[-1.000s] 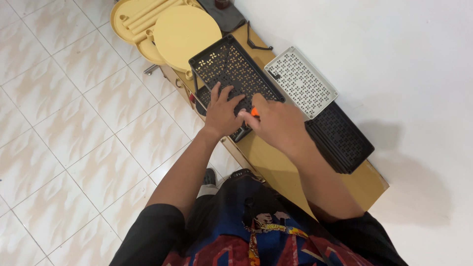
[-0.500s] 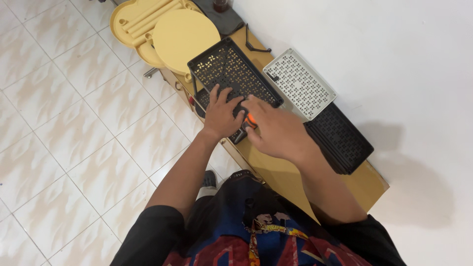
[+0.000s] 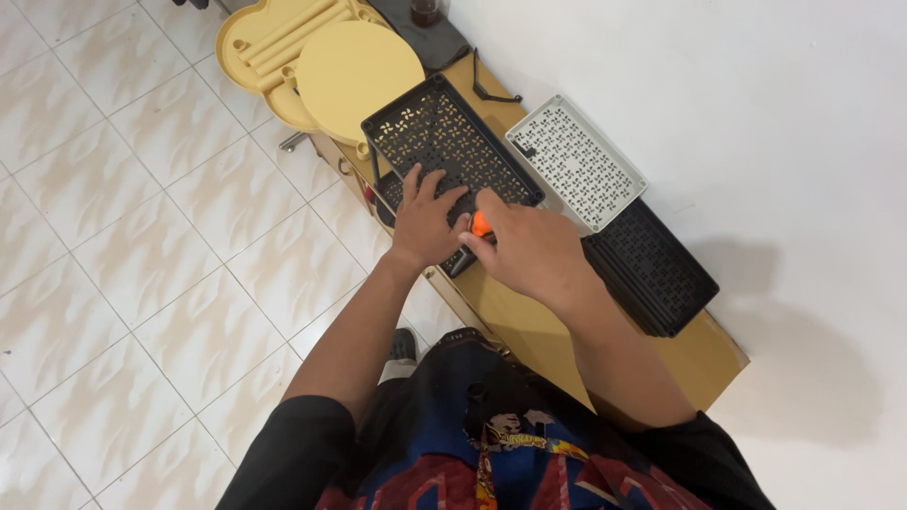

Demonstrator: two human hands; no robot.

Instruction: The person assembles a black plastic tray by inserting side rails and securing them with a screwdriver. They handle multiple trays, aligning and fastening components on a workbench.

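**Two hands on a black perforated tray at a narrow bench**

While the head camera looked straight down, the left hand lay flat on the near end of a black perforated tray, its fingers spread apart and pressing on the grid, gripping nothing. The right hand sat just beside it, curled around a small orange tool — only the orange end showed between thumb and fingers, so what kind of tool it was could not be told. That orange end touched or nearly touched the tray's near edge, right by the left hand's fingertips.

The tray rested tilted across the yellow-brown workbench, which ran along a white wall. Under the tray's near end more dark parts showed, mostly hidden by the hands. Just beyond the tray, toward the wall, lay a light grey perforated tray of the same pattern, and next to that a stack of black trays — how many were in it could not be counted.

At the far end of the bench sat a round yellow disc on top of a yellow moulded piece with grooves. A small black bent clip lay near the wall. The floor was of pale patterned tiles, and the person wore a dark shirt with a printed front
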